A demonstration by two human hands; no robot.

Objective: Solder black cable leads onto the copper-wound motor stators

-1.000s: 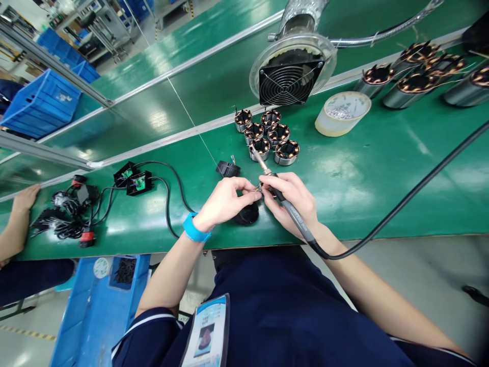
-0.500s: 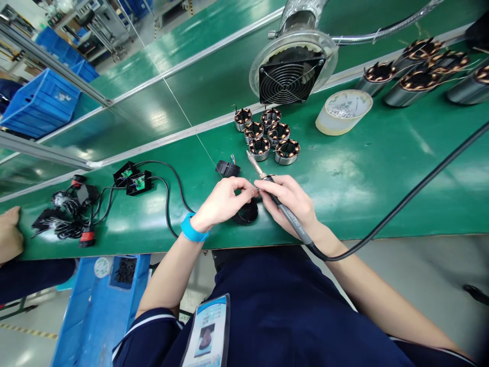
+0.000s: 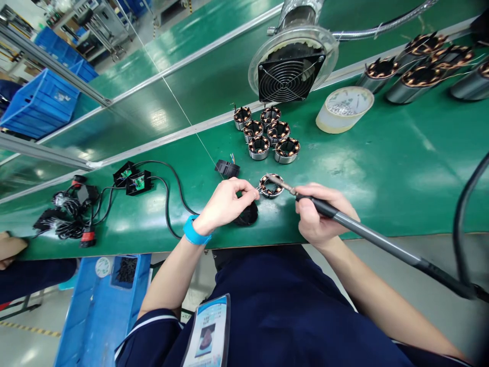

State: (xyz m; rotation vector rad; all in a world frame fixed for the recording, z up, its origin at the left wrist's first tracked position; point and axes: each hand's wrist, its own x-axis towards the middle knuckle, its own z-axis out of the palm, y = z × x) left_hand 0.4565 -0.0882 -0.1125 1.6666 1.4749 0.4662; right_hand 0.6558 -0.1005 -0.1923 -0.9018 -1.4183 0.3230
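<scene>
My right hand (image 3: 324, 211) is closed around the grip of a soldering iron (image 3: 367, 234), its tip pointing left over a small wound motor stator (image 3: 271, 186) lying on the bench. My left hand (image 3: 231, 203) is pinched at the stator's left side, with thin wire ends (image 3: 260, 189) at its fingertips. Under that hand sits a round black part (image 3: 247, 214), partly covered. Just beyond it lies a black housing (image 3: 227, 168) with coloured leads sticking up.
Several small stators (image 3: 259, 147) stand ahead, below a black fume fan (image 3: 291, 79). A tape-roll cup (image 3: 338, 120) holds small bits of metal. Taller stators (image 3: 416, 81) are at the right. Cabled black boxes (image 3: 138, 182) lie left, near another person's hand (image 3: 10, 250).
My right hand has moved right and turned the soldering iron so it points left over the stator, which now shows. My left hand has barely moved.
</scene>
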